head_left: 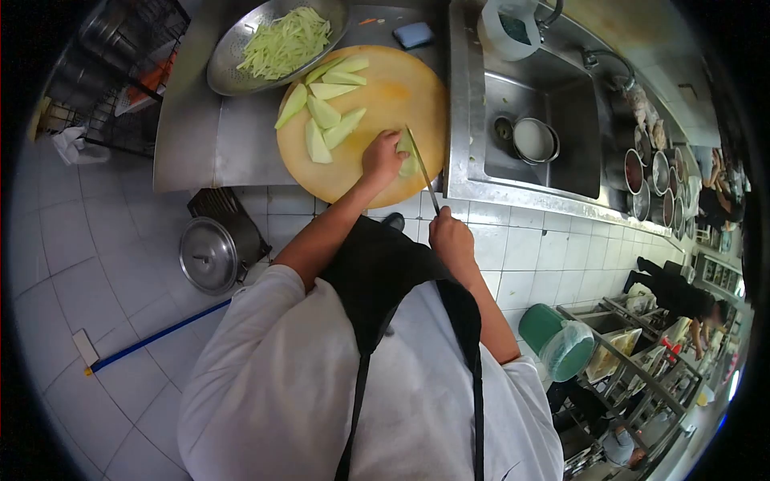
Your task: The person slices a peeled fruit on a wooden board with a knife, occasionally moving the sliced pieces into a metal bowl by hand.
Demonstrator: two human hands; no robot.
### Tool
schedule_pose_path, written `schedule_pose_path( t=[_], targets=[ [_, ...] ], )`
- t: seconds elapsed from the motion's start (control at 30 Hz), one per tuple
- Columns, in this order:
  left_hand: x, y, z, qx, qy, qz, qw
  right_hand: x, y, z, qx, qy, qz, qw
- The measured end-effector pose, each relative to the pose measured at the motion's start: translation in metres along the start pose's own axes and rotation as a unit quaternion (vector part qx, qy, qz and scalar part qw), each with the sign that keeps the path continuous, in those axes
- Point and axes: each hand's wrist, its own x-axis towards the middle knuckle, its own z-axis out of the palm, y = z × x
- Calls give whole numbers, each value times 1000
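Observation:
My right hand [451,238] grips the handle of a long kitchen knife [422,171], its blade angled over the right part of a round cutting board [385,68]. Left of the blade, my left hand [383,158] has its fingers curled against a pale green vegetable piece [408,154], partly covered by the hand and knife. Several pale green vegetable wedges [324,112] lie on the board's left side. Beyond them, a perforated metal colander [227,60] contains a heap of thin pale green strips [285,42].
A steel sink [577,128] with a round metal pot [535,140] in it adjoins the board on the right. A blue sponge [413,34] lies behind the board. On the floor at left stand a lidded pot [210,255] and a blue-handled tool [160,335]. Other people work at far right.

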Motion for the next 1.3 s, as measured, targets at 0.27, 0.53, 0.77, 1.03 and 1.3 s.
schedule_pose_path(
  t=[0.27, 0.53, 0.77, 1.03, 1.3],
  targets=[
    [5, -2, 2, -12, -12, -12, 1000, 39, 17, 47, 34, -11, 7, 999],
    [-4, 4, -3, -29, 6, -22, 999, 12, 15, 7, 16, 33, -37, 999],
    [-11, -6, 6, -83, 35, -39, 995, -8, 27, 4, 43, 19, -48, 998],
    [-8, -9, 7, -92, 35, -45, 994, -3, 32, 20, 92, 73, 35, 992],
    [16, -33, 6, -119, -61, -93, 987, -44, 47, 24, 107, -2, 37, 994]
  ],
)
